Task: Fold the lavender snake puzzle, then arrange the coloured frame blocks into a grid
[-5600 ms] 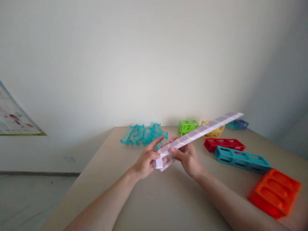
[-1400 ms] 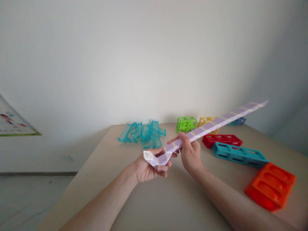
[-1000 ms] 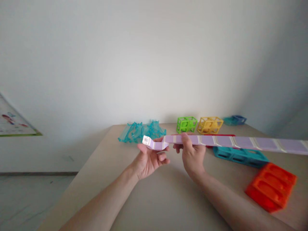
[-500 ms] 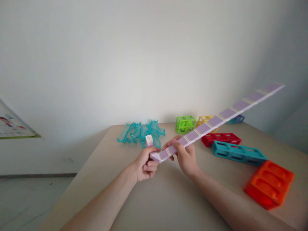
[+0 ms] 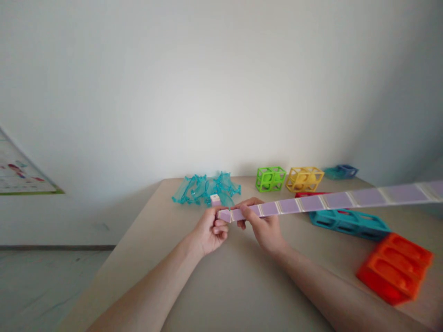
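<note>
Both my forearms reach out from the bottom of the view and converge near the middle, bare to the elbow. My left hand [image 5: 209,230] sits with its back toward me, fingers curled in and the thumb pressed on top in a closed pinch. My right hand [image 5: 263,226] is just beside it, nearly touching, wrist angled inward, the thumb lying along the top and the fingers wrapped beneath in a firm grip. Both wrists hover above the surface.
</note>
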{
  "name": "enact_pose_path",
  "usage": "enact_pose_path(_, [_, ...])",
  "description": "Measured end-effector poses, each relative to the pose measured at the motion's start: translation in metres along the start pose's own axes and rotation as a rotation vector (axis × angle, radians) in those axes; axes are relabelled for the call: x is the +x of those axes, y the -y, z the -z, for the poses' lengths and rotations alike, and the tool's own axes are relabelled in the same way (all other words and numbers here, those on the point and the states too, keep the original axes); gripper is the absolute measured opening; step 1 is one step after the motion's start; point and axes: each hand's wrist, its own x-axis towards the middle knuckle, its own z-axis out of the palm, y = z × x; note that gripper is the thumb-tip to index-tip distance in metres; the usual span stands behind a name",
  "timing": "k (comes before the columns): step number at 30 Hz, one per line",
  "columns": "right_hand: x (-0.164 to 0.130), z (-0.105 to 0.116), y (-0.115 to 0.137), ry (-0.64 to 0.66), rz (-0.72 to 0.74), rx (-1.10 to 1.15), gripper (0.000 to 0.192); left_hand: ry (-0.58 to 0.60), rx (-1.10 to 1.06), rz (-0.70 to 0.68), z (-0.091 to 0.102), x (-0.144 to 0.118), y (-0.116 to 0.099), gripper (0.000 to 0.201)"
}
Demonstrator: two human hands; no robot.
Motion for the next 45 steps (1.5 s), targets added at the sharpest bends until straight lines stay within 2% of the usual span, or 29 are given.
enact_pose_path(5, [-0.004,-0.002,0.002,-0.008,0.123,-0.009,0.012,0.124,-0.122,0.156,0.005,-0.004,-0.007,0.039])
enact_pose_path(8, [-0.004,0.0,0.002,-0.019,0.159,0.003,0.007,0.172,-0.079,0.245,0.007,-0.004,-0.006,0.049])
enact_pose_path(13, [0.0,0.007,0.0,-0.015,0.132,0.03,0.011,0.183,0.033,0.308,0.006,-0.002,0.002,0.055])
enact_pose_path(19, [-0.004,0.009,0.006,0.065,0.072,-0.039,0.012,0.28,0.193,0.419,0.006,0.0,0.008,0.045])
enact_pose_path(22, [-0.005,0.007,0.006,-0.005,0.041,0.022,0.014,0.311,0.224,0.346,0.003,0.002,0.013,0.039])
enact_pose_path(27, [-0.001,0.007,0.002,-0.081,-0.072,0.172,0.014,0.268,0.364,-0.057,-0.001,0.008,0.026,0.039])
enact_pose_path(30, [0.001,0.005,0.0,-0.1,-0.116,0.208,0.014,0.234,0.418,-0.198,0.002,0.012,0.027,0.043])
enact_pose_path(34, [0.003,0.0,0.0,-0.173,-0.119,0.23,0.014,0.202,0.304,-0.24,0.007,0.013,0.02,0.037])
enact_pose_path(36, [0.003,0.0,0.0,-0.191,-0.079,0.203,0.015,0.177,0.266,-0.165,0.007,0.012,0.017,0.038])
enact_pose_path(39, [0.002,0.001,0.002,-0.187,0.01,0.087,0.014,0.129,0.215,0.026,0.006,0.011,0.017,0.042])
enact_pose_path(41, [0.001,0.002,0.002,-0.168,0.042,0.008,0.013,0.127,0.234,0.085,0.005,0.012,0.02,0.044])
enact_pose_path(43, [0.001,0.003,0.002,-0.168,0.038,-0.019,0.014,0.073,0.335,-0.014,0.006,0.014,0.023,0.046])
enact_pose_path(45, [0.003,0.004,0.001,-0.211,0.004,0.024,0.016,-0.068,0.488,-0.276,0.007,0.015,0.026,0.043])
